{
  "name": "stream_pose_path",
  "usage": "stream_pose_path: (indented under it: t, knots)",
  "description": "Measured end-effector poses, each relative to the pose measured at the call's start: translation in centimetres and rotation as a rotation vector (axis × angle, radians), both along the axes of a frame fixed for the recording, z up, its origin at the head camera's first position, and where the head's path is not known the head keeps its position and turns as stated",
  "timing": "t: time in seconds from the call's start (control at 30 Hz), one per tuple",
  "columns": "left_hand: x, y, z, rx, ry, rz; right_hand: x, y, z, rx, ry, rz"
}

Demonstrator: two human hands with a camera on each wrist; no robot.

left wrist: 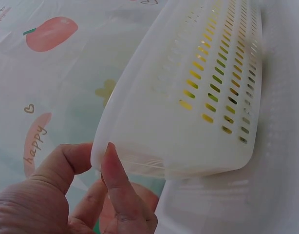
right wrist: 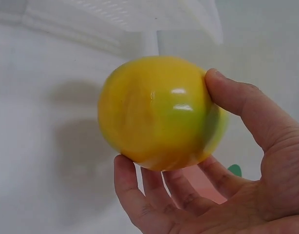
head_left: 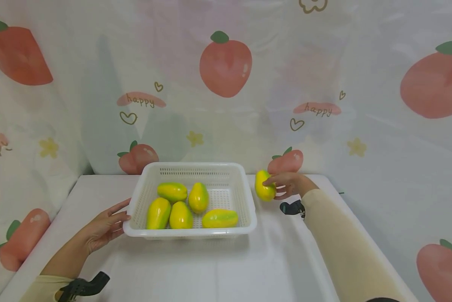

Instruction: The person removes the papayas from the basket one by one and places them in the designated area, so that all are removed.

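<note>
My right hand (head_left: 289, 183) holds a glossy yellow-green mango (head_left: 263, 187) just beyond the right side of a white plastic basket (head_left: 250, 209). In the right wrist view the thumb lies on one side of that mango (right wrist: 159, 112) and the fingers curl under the other. Several similar mangoes (head_left: 198, 197) lie inside the basket, mostly toward its left and front. At the basket's left end, my left hand (head_left: 104, 228) pinches the rim. The left wrist view shows the thumb and a finger on either side of the basket's corner edge (left wrist: 103, 136).
A white-covered table (head_left: 218, 268) carries the basket. Fruit-printed sheeting (head_left: 226, 126) hangs behind the table and along both sides. Slotted holes (left wrist: 220, 78) run along the basket's walls. Each wrist wears a black camera mount, one on the left (head_left: 84, 287) and one on the right (head_left: 293, 207).
</note>
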State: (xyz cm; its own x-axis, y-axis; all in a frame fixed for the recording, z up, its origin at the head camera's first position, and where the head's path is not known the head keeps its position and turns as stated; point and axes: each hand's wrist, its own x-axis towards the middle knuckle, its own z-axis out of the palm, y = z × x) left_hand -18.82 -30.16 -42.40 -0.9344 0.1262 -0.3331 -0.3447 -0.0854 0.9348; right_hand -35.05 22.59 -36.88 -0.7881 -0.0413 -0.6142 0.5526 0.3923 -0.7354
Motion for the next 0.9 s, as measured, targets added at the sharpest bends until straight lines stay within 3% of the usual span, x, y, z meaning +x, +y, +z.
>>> stream_pose_path:
  t: [0.4,0.9]
  knots:
    - [0.0,0.0,-0.1,0.000,0.006,-0.005,-0.1,0.1,-2.5,0.016,-0.011,-0.020]
    - [0.1,0.2,-0.2,0.003,0.015,0.010,0.5,0.3,-3.7,0.039,-0.016,-0.040]
